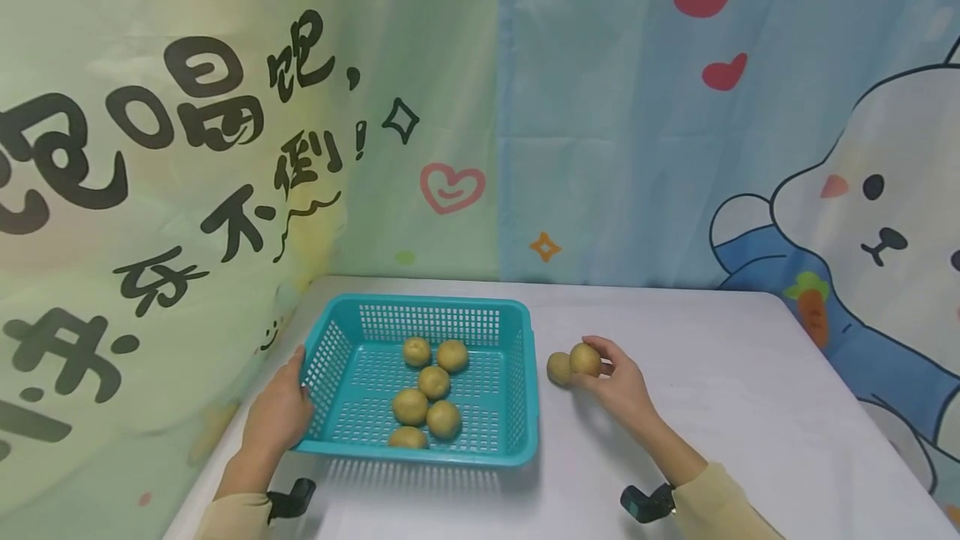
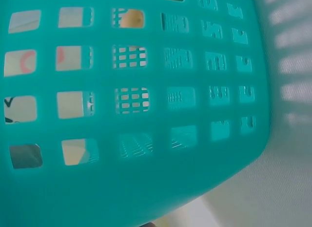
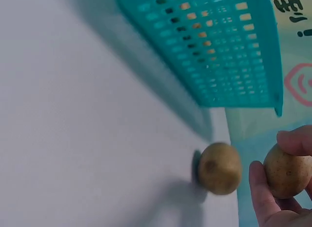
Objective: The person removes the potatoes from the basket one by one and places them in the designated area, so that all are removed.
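Note:
My left hand (image 1: 277, 411) grips the left side of a turquoise plastic basket (image 1: 420, 301) with slotted walls. Several round, yellow-brown, potato-like items (image 1: 433, 382) lie inside, in the basket's middle and near part. To the right of the basket, my right hand (image 1: 624, 388) holds another such item (image 1: 584, 359) between thumb and fingers; its speckled skin shows in the right wrist view. A second loose one (image 3: 220, 168) sits on the table just left of the held one. The basket's wall (image 2: 122, 188) fills most of the left wrist view, hiding the left fingers there.
A white table (image 1: 720, 373) carries everything. Behind it hangs a printed curtain (image 1: 585, 107) with hearts, lettering and a cartoon bear. The basket casts a slotted shadow along its near side. Small dark devices (image 1: 647, 504) are strapped at both wrists.

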Motion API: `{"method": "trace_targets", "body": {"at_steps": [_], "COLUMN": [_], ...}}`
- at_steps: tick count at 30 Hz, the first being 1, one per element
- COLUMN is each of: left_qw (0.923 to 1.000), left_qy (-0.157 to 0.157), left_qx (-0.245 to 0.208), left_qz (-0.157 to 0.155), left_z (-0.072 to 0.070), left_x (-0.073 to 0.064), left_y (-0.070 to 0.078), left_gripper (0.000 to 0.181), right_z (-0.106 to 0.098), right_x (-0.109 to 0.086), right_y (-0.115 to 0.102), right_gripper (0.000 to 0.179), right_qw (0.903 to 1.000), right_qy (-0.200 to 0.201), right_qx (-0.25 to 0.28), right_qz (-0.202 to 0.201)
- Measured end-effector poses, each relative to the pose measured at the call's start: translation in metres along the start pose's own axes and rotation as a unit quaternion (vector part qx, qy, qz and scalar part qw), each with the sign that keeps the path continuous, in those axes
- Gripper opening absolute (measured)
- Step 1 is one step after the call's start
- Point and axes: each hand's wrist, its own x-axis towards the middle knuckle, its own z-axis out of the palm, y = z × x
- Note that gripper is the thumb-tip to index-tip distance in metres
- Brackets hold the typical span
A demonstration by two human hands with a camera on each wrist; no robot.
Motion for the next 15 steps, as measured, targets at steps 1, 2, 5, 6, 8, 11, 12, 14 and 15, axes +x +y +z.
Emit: {"method": "trace_targets", "body": {"at_steps": [1,2,5,6,8,11,12,14,15], "left_qw": [1.0,1.0,1.0,1.0,1.0,0.9999,0.9999,0.9999,0.9999], "left_qy": [0.001,0.002,0.004,0.003,0.001,-0.002,-0.002,-0.001,-0.002], "left_qx": [0.001,0.001,0.001,0.001,0.0,-0.001,-0.001,-0.001,-0.001], "left_qz": [0.0,0.001,0.005,0.007,0.01,0.012,0.012,0.012,0.012], "left_z": [0.0,-0.001,-0.001,-0.001,-0.002,-0.002,-0.002,-0.002,-0.001], "left_x": [0.0,0.0,0.0,0.0,0.0,-0.001,-0.002,-0.002,-0.002], "left_y": [0.0,0.0,0.0,-0.001,-0.001,-0.001,-0.001,-0.001,-0.001], "left_gripper": [0.059,0.059,0.059,0.059,0.059,0.059,0.059,0.059,0.059], "right_z": [-0.002,-0.003,-0.006,-0.007,-0.01,-0.013,-0.014,-0.017,-0.018], "right_x": [-0.001,-0.001,0.0,0.0,0.0,0.001,0.002,0.002,0.002], "right_y": [0.003,0.006,0.015,0.018,0.025,0.036,0.039,0.046,0.049], "right_gripper": [0.058,0.058,0.059,0.059,0.06,0.06,0.06,0.06,0.061], "right_qw": [1.0,1.0,0.9998,0.9997,0.9994,0.9988,0.9985,0.9978,0.9973], "right_qy": [0.003,0.005,0.011,0.011,0.01,0.007,0.006,0.007,0.008], "right_qx": [-0.004,-0.007,-0.018,-0.021,-0.03,-0.04,-0.044,-0.053,-0.057], "right_qz": [-0.002,-0.001,0.004,0.007,0.014,0.027,0.031,0.039,0.045]}}
